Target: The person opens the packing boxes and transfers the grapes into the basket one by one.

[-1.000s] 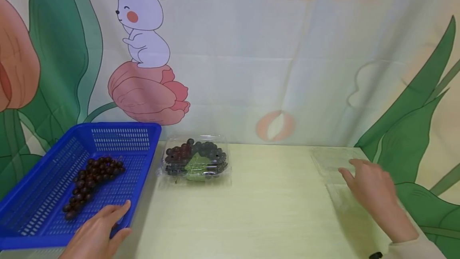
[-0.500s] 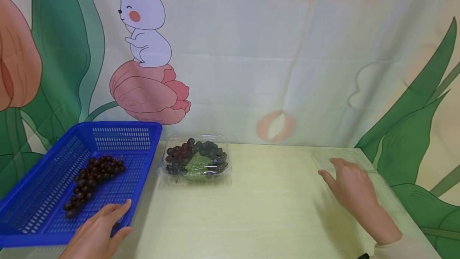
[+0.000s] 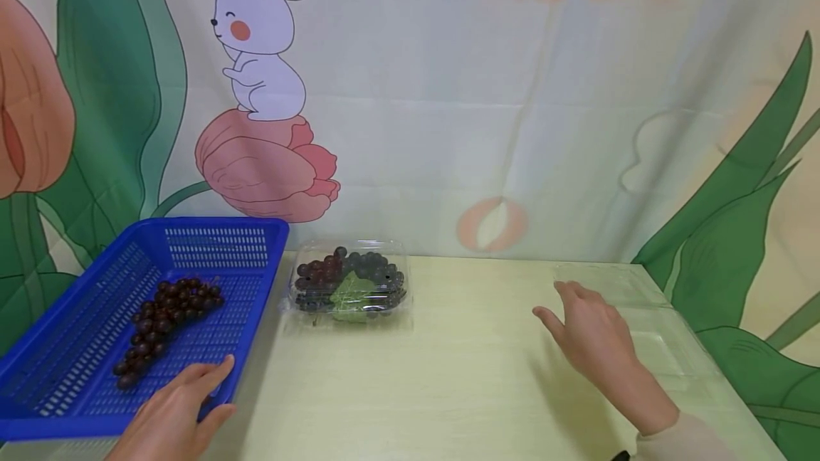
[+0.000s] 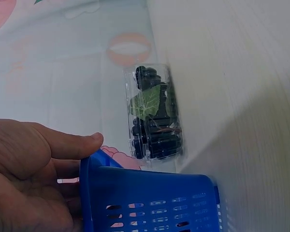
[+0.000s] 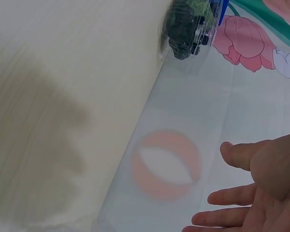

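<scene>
At the front right corner of a blue plastic basket (image 3: 256, 283), my left hand (image 3: 169, 411) holds the rim between thumb and fingers. In the left wrist view the thumb (image 4: 77, 145) lies at the corner and the other fingers are partly hidden behind the rim. A bunch of dark red grapes (image 3: 160, 322) lies inside the basket. My right hand (image 3: 592, 333) hovers over the right part of the table with fingers spread and nothing in them. Right of it an open, clear plastic clamshell box (image 3: 666, 354) lies on the table, partly covered by the hand.
Next to the basket, a closed clear clamshell box (image 3: 349, 283) contains dark grapes and a green leaf. The pale wooden table (image 3: 448, 375) ends at a printed cloth backdrop (image 3: 410, 126) with a rabbit and tulips.
My right hand has moved left, away from the open clear box, uncovering more of it. The left hand stays on the basket rim, and the grapes keep their place.
</scene>
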A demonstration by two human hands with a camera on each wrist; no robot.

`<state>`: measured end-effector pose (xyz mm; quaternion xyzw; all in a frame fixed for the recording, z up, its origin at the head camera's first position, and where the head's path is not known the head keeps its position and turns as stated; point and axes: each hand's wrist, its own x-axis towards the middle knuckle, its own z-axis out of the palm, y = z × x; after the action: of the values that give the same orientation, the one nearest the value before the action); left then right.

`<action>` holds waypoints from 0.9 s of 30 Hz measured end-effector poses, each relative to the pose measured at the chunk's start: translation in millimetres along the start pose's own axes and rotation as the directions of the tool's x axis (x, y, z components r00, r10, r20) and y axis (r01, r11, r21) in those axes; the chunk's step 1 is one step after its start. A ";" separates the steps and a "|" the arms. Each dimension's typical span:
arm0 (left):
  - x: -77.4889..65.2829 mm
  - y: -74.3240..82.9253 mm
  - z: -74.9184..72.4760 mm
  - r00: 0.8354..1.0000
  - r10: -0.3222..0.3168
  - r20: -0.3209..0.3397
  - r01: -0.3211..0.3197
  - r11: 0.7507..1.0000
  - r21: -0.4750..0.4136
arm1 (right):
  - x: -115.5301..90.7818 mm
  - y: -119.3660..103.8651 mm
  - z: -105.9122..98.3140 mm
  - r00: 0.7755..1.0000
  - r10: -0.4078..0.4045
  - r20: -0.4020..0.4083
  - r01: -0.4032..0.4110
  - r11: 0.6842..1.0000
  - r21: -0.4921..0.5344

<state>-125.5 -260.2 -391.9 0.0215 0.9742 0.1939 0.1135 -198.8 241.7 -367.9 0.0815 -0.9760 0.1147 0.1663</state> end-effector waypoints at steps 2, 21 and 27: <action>0.2 -0.3 0.1 1.000 0.002 0.000 -0.002 1.000 0.000 | 0.2 -4.1 2.1 1.000 -0.006 0.005 0.006 1.000 0.004; -0.7 0.4 -1.4 1.000 0.023 -0.011 -0.023 1.000 0.016 | 7.0 -49.4 25.4 0.994 -0.108 0.026 0.108 0.994 0.022; -3.6 2.7 -3.2 0.999 0.031 -0.017 -0.031 0.999 0.010 | 10.9 -61.8 31.9 0.988 -0.149 0.047 0.148 0.989 0.010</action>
<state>-122.7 -259.3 -387.3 0.0355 0.9757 0.1909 0.1019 -206.5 173.1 -381.3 0.1571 -0.9705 0.1030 0.1508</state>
